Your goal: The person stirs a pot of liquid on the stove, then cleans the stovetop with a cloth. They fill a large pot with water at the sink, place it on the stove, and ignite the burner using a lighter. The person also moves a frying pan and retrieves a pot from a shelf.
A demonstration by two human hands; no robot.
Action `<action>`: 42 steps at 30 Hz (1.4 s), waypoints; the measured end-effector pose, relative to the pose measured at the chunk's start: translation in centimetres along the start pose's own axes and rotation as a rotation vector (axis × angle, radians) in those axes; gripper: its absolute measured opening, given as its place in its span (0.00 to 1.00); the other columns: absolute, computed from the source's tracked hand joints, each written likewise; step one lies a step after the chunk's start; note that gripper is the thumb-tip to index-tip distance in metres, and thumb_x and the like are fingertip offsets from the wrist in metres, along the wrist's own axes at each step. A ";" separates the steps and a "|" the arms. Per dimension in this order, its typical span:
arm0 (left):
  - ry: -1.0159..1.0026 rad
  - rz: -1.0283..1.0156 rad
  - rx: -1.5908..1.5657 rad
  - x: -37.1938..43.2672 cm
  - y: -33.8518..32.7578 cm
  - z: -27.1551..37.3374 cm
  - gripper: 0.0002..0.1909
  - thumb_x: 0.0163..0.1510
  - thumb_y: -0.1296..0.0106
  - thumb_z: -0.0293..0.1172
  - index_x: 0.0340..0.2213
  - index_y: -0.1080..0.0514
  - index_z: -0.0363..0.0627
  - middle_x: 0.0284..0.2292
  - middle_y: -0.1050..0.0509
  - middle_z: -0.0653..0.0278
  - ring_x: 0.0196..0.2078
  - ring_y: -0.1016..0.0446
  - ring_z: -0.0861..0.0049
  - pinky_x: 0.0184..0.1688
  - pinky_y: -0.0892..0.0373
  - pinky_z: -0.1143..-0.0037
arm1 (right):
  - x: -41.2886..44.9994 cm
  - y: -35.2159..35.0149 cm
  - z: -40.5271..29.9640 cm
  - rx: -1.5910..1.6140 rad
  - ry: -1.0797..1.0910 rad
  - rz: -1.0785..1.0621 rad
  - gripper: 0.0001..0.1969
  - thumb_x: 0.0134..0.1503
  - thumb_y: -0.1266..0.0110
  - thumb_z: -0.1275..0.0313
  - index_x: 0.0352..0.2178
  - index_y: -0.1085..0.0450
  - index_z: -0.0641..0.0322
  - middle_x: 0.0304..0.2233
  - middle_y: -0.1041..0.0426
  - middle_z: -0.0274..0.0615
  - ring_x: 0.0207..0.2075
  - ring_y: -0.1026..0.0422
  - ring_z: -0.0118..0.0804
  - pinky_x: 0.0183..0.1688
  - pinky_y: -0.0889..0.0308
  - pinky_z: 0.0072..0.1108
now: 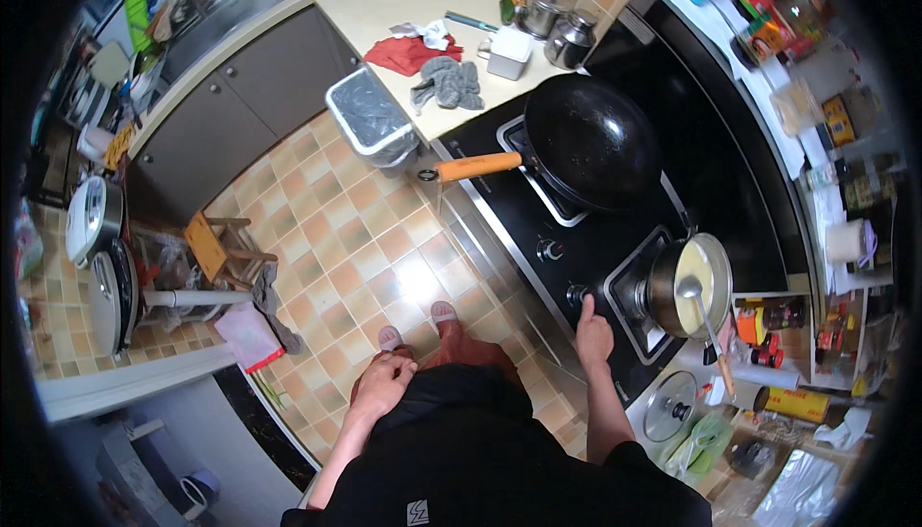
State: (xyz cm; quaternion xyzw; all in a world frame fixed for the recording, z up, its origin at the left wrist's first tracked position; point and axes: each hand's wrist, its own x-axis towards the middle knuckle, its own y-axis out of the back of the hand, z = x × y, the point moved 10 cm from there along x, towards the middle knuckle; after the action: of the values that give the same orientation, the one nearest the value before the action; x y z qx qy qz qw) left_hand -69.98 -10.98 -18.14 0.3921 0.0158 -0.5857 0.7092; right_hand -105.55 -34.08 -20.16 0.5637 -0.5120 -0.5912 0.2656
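Note:
My right hand [594, 336] is at the nearer stove knob [577, 296] on the black gas hob [497, 145], its digits closed on the knob. Low in front of my body, my left hand [385, 383] rests by my thigh with curled fingers; nothing shows in it. Beyond the right hand, a metal pot [664, 289] stands on the right burner with pale yellow liquid inside. A metal ladle [690, 288] with a wooden-ended handle leans across its rim. On the left burner sits a black wok [594, 141], its wooden handle [479, 166] jutting past the hob's front edge. Any flame is hidden.
A glass lid [670, 406] and green bag [702, 440] lie right of the hob. Grey cloth [448, 84], red cloth [407, 56] and a white container [510, 53] occupy the left counter. Below are a lined bin [371, 113] and wooden stool [209, 246].

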 end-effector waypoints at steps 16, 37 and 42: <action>-1.124 0.144 0.265 -3.0 3.7 16.5 0.17 0.50 0.55 0.35 0.39 0.27 0.42 0.38 0.28 0.57 0.43 0.30 0.63 0.47 0.36 0.65 | -27.6 -12.2 -27.8 1.579 0.220 -2.099 0.28 0.66 0.72 0.57 0.57 0.48 0.69 0.57 0.43 0.53 0.60 0.44 0.41 0.61 0.47 0.33; -0.145 -0.083 -2.342 -3.8 13.2 -6.0 0.32 0.60 0.64 0.54 0.55 0.43 0.41 0.58 0.44 0.49 0.63 0.48 0.61 0.64 0.53 0.58 | -34.3 -7.3 -34.5 0.211 1.755 -0.008 0.19 0.53 0.49 0.67 0.47 0.30 0.57 0.50 0.31 0.44 0.54 0.35 0.43 0.57 0.44 0.37; -0.126 0.494 -2.298 -7.8 20.2 -16.2 0.29 0.60 0.66 0.52 0.54 0.42 0.42 0.53 0.35 0.56 0.57 0.39 0.67 0.58 0.43 0.62 | -16.6 -10.7 -24.9 0.357 0.829 -0.119 0.20 0.58 0.51 0.61 0.46 0.32 0.64 0.48 0.31 0.53 0.51 0.33 0.48 0.54 0.40 0.30</action>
State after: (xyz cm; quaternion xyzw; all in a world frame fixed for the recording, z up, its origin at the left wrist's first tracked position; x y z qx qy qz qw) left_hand -48.30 4.83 -14.79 -0.5149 0.4231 -0.0925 0.7398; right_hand -75.65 -23.35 -19.27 0.8181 -0.4231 -0.2326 0.3123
